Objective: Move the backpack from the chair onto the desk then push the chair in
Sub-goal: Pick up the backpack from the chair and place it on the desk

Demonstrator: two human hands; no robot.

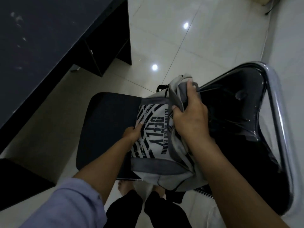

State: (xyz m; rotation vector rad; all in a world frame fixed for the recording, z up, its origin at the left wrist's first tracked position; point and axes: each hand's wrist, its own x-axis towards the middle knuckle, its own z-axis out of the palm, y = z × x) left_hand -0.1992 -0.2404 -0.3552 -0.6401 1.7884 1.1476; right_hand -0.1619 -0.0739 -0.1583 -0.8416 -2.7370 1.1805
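A grey fabric backpack with black striped lettering (154, 137) lies on the black padded seat of a chrome-framed chair (105, 129). The right hand (189, 117) grips its upper fabric; the left hand (133, 134) clasps its near edge. A dark counter (49, 38) stands at ten o'clock.

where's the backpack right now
In the head view, the backpack lies on the chair seat, centre-right, gripped by both hands, right of the dark desk.

Printed in black on the grey backpack (153, 139): "DEFLY" in large letters, with "NEVER ENDING" in a smaller line beside it; first word of that line unreadable.
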